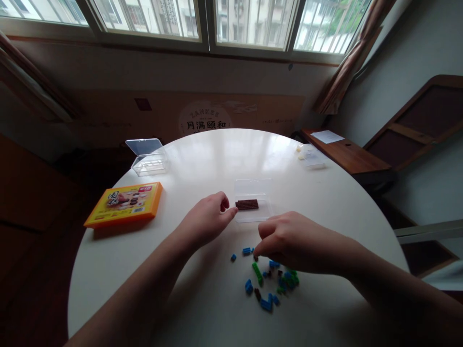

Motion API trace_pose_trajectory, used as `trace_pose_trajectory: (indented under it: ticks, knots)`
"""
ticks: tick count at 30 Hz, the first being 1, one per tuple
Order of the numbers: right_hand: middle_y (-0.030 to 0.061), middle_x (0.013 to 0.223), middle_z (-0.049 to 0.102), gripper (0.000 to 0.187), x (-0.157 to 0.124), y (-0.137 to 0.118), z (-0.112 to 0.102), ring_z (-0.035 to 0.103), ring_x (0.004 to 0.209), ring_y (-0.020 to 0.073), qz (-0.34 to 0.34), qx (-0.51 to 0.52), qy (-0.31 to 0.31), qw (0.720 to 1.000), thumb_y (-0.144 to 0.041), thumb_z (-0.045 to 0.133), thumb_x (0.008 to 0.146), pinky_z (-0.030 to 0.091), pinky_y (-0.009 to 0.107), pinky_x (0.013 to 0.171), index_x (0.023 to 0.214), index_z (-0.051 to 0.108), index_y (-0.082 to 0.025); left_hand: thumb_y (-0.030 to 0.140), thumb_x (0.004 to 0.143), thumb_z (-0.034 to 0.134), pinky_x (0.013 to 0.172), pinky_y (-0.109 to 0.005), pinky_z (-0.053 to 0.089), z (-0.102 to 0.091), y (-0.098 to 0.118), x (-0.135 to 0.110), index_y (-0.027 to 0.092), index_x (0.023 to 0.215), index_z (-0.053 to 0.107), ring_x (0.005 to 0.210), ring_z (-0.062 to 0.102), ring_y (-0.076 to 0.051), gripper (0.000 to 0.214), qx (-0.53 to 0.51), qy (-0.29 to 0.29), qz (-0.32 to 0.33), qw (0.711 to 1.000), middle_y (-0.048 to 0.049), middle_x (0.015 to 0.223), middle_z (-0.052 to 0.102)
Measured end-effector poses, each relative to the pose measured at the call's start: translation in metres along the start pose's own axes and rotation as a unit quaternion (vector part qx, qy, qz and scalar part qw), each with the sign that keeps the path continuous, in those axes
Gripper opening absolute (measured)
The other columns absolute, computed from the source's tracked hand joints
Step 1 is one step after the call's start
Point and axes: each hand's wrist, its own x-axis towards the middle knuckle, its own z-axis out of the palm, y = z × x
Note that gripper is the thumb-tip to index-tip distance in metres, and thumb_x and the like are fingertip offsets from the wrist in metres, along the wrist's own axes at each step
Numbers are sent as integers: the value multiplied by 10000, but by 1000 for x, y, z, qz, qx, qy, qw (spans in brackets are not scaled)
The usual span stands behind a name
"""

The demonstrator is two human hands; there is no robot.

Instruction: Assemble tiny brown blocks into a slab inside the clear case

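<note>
My left hand [208, 216] is over the table, fingers curled and thumb apart from them. Its thumb tip is at the left end of a dark brown strip of toy bricks [247, 205], which lies in an open clear plastic box [265, 212]. My right hand [289, 239] points down, with thumb and forefinger pinched together at a small brown brick [256, 258] at the far edge of a loose pile. Around it lie blue bricks [266, 303], a green brick piece [257, 273] and other brown bricks [257, 293]. The right hand and wrist may hide some pieces.
An orange and yellow box [125, 203] lies at the left of the round white table [224, 154]. Behind it stands a clear case [149, 161] with its lid raised. Another clear container [313, 156] with yellowish pieces is at the far right edge.
</note>
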Motion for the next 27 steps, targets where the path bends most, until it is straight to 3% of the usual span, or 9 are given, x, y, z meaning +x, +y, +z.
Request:
trace_pose_trajectory:
  ticks: [10, 27]
  knots:
    - [-27, 699, 562, 136, 6, 3, 10, 451, 603, 95, -22, -1, -26, 999, -133, 580, 830, 290, 236, 556, 748, 664, -202, 519, 843, 509, 680, -323, 467, 0, 0, 0, 216, 882, 599, 798, 634, -226, 318, 7, 1, 5, 1000, -63, 921, 696]
    - [-28, 732, 617, 133, 6, 3, 8, 506, 628, 92, -29, 0, -14, 999, -185, 591, 871, 327, 230, 570, 801, 700, -214, 489, 856, 498, 654, -317, 468, 2, -2, 1, 216, 881, 601, 803, 642, -224, 293, 4, 6, 10, 1000, -59, 912, 700]
